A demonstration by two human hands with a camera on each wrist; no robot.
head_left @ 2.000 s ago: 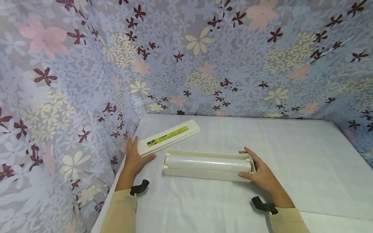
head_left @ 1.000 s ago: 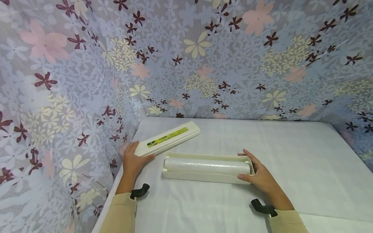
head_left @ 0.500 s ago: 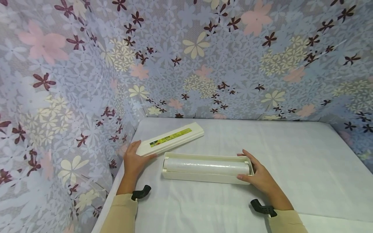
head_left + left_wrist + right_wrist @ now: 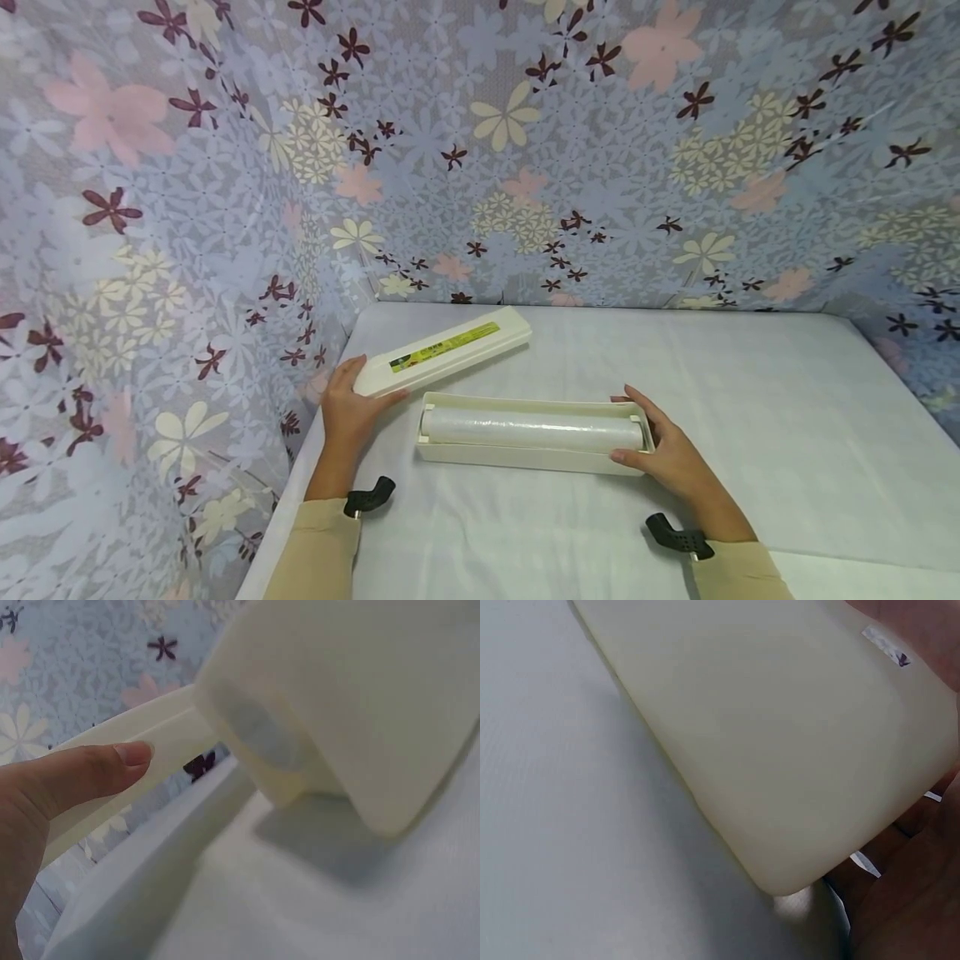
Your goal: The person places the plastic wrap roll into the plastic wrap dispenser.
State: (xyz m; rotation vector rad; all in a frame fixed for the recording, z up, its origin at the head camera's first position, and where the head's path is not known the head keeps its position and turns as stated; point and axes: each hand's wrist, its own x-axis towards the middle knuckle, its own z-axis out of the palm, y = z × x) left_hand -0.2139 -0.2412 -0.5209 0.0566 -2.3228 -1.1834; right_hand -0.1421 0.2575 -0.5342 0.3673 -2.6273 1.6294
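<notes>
My left hand (image 4: 351, 412) grips the near left end of a long white lid (image 4: 450, 358) with a yellow-green label (image 4: 444, 347). In the left wrist view the thumb (image 4: 97, 771) lies along the lid's side. An open, off-white cling film box (image 4: 517, 459) sits in front of the lid, a shiny roll of cling film (image 4: 532, 427) lying lengthwise inside. At the box's right end, my right hand (image 4: 675, 450) holds on, thumb on the front wall and fingers round the back corner. In the right wrist view, the box wall (image 4: 780, 750) fills much of the frame.
Under everything lies a white cloth-covered table (image 4: 750, 400). A floral curtain (image 4: 600, 167) hangs behind it and along its left edge (image 4: 187, 375). Black curved mounts (image 4: 678, 537) sit at both wrists, over beige sleeves (image 4: 738, 567).
My left hand's fingers have closed on the lid, and it has since moved a little right and away, its far end rising in the view. The right hand and box have stayed nearly still.
</notes>
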